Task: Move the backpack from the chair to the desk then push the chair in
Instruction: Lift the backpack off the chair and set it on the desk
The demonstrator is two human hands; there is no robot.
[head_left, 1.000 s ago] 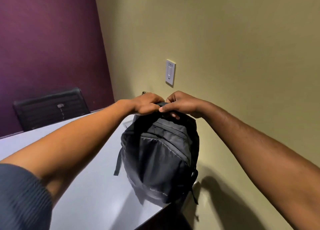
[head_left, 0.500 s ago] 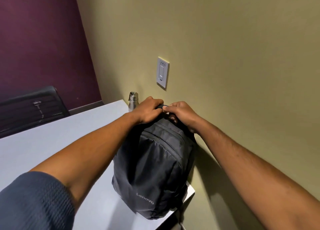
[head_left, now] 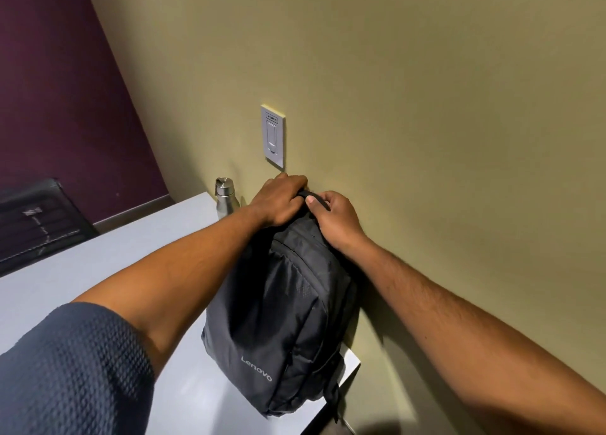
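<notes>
A black backpack (head_left: 282, 316) with a grey logo stands upright on the white desk (head_left: 108, 270), at the desk's near right corner and against the olive wall. My left hand (head_left: 278, 200) and my right hand (head_left: 334, 218) both grip the top handle of the backpack. The chair that held the backpack is out of view.
A steel bottle (head_left: 224, 196) stands on the desk by the wall, just left of my left hand. A black chair (head_left: 36, 218) sits at the desk's far side by the purple wall. A white wall switch (head_left: 273, 136) is above the backpack.
The backpack came down from the air onto the desk and moved up against the wall. Both hands kept their hold on the top handle.
</notes>
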